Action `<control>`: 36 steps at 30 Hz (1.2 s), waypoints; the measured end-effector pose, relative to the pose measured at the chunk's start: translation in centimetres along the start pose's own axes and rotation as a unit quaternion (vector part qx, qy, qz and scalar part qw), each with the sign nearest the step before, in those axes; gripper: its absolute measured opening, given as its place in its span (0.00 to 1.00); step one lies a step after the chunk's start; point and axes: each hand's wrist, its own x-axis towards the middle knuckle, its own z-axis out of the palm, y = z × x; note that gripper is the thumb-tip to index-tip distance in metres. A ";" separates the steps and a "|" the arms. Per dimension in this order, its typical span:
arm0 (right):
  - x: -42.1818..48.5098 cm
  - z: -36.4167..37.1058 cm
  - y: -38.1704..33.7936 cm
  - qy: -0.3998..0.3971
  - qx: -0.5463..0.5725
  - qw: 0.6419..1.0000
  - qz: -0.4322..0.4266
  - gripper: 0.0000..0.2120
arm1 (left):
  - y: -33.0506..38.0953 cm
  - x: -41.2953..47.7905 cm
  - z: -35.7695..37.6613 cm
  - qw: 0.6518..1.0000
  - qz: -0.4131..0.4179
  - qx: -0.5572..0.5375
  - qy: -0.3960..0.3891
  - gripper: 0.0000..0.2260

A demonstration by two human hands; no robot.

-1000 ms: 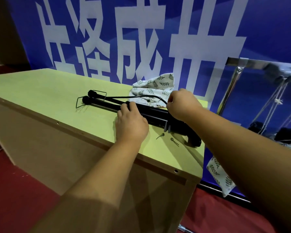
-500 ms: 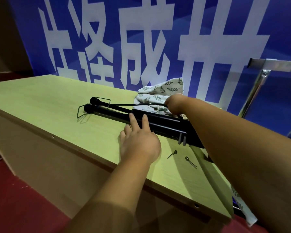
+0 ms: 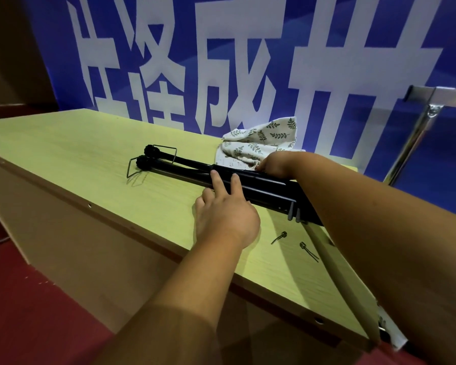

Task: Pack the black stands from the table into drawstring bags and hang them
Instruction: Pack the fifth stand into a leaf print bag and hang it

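Left hand [image 3: 225,214]: fingers flat and straight on the black stands [image 3: 258,187], likely to stop them from rolling.
Right hand [image 3: 275,167]: at the edge of the bag [image 3: 261,138], maybe to pull it near; its fingers are hidden (I cannot tell if they pinch).
Where the black stands are: lying flat on the worktop [image 3: 77,154], just in front of the bag, not packed yet.
Count: two round black ends, one bag, two small pins [image 3: 281,235], two hands.
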 end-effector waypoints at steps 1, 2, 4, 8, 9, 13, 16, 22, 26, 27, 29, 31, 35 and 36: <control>0.1 0.1 -0.1 0.013 0.005 1.000 0.008 0.18 | 0.0 0.0 -0.1 1.000 0.000 0.001 0.001 0.31; -0.1 0.1 -0.3 0.025 0.019 0.999 0.019 0.18 | 0.0 0.0 0.0 1.000 0.000 0.002 0.002 0.31; -0.6 -0.1 -0.5 0.059 0.063 0.996 0.036 0.17 | 0.0 0.0 0.0 1.000 -0.001 0.001 0.004 0.31; -2.5 -1.2 -0.4 0.100 0.163 0.981 0.041 0.19 | 0.0 0.1 0.1 1.000 -0.003 0.004 0.006 0.31; -3.0 -1.6 -0.2 0.112 0.180 0.977 0.036 0.20 | 0.0 0.1 0.1 1.000 -0.003 0.005 0.005 0.31; -5.1 -3.6 -0.1 0.197 0.260 0.945 0.009 0.23 | 0.0 0.3 0.1 1.000 0.003 -0.001 0.005 0.31; -7.4 -5.0 -0.4 0.269 0.328 0.906 0.002 0.24 | -0.3 0.6 -0.1 1.000 0.008 -0.019 0.003 0.31; -16.1 -6.8 -0.5 0.332 0.362 0.870 -0.034 0.21 | -0.5 -0.1 -1.5 0.988 -0.018 -0.154 0.025 0.46; -22.8 -8.0 -0.6 0.369 0.378 0.846 -0.073 0.26 | -0.2 -2.4 -4.3 0.957 0.017 -0.283 0.065 0.54; -24.2 -8.5 -0.5 0.373 0.392 0.837 -0.078 0.26 | 0.2 -3.3 -5.3 0.941 0.034 -0.329 0.070 0.53; -27.2 -9.4 -0.3 0.373 0.417 0.824 -0.085 0.25 | 1.5 -5.3 -7.6 0.905 0.068 -0.412 0.077 0.50; -29.8 -10.4 0.0 0.390 0.435 0.807 -0.079 0.19 | 3.4 -7.4 -10.2 0.881 0.095 -0.456 0.086 0.44; -34.8 -11.6 0.6 0.451 0.442 0.772 -0.072 0.07 | 6.9 -10.9 -15.2 0.823 0.119 -0.549 0.082 0.25; -36.2 -11.8 0.8 0.464 0.448 0.761 -0.075 0.06 | 7.7 -12.0 -16.3 0.818 0.121 -0.555 0.087 0.22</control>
